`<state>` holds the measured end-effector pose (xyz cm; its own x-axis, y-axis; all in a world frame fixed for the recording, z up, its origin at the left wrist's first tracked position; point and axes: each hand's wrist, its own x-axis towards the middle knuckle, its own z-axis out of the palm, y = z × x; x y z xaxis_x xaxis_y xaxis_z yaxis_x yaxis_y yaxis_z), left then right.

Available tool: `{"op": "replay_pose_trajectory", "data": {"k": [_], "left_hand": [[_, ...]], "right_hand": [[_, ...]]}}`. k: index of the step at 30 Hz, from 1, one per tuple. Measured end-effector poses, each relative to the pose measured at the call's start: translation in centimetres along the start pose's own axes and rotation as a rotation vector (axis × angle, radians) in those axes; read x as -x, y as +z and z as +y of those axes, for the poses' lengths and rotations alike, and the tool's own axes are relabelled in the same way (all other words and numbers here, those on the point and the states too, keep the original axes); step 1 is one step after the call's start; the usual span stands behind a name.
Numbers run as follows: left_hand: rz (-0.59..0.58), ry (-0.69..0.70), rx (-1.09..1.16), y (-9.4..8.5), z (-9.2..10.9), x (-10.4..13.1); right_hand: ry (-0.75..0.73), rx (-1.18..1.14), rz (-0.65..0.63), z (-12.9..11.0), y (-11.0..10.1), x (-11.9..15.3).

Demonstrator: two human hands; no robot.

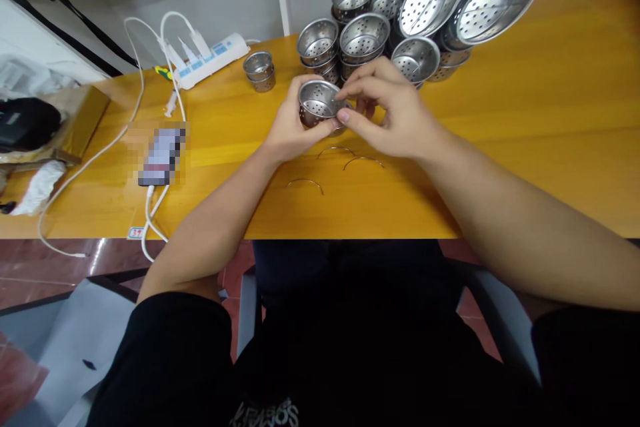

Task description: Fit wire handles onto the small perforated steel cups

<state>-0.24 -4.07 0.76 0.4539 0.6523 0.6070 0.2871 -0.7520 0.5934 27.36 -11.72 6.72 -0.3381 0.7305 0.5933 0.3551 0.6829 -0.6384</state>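
Observation:
My left hand (pixel 290 123) is wrapped round a small perforated metal strainer cup (pixel 316 101), held just above the wooden table with its mouth tipped up towards me. At the cup's right rim, the thumb and fingers of my right hand (pixel 383 103) come together in a pinch. Whatever lies between those fingertips is too small to make out. Below the hands, three thin curved wires lie on the table: one wire (pixel 306 181) at the left, another wire (pixel 336 149) nearer the cup and a third wire (pixel 364 159) to the right.
Stacked perforated metal cups (pixel 364 37) and larger tilted strainers (pixel 500 3) crowd the back. A smaller cup stack (pixel 260 71) stands left of them. A power strip (pixel 213 60), white cables and a blurred-out phone (pixel 163 155) lie on the left. A cardboard box (pixel 90 120) is farther left.

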Motion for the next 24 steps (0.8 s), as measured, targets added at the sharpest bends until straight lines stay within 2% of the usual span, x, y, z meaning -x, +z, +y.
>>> {"op": "replay_pose_trajectory", "data": {"k": [5,12,18,21,24], "left_hand": [[-0.02,0.015,-0.001,0.3,-0.6,0.2],[-0.064,0.084,0.064,0.7,-0.1,0.2],[-0.071,0.079,0.045,0.7,-0.8,0.0],[-0.053,-0.037,-0.052,0.1,0.1,-0.2],[-0.044,-0.124,-0.098,-0.3,1.7,-0.2]], "right_hand": [[-0.042,0.052,-0.094,0.3,0.0,0.2],[-0.065,0.051,-0.198,1.0,-0.2,0.4],[-0.084,-0.001,-0.104,1.3,0.1,0.4],[-0.016,-0.059,-0.047,1.2,-0.1,0.1],[0.003,-0.073,-0.051,1.0,-0.6,-0.2]]}}
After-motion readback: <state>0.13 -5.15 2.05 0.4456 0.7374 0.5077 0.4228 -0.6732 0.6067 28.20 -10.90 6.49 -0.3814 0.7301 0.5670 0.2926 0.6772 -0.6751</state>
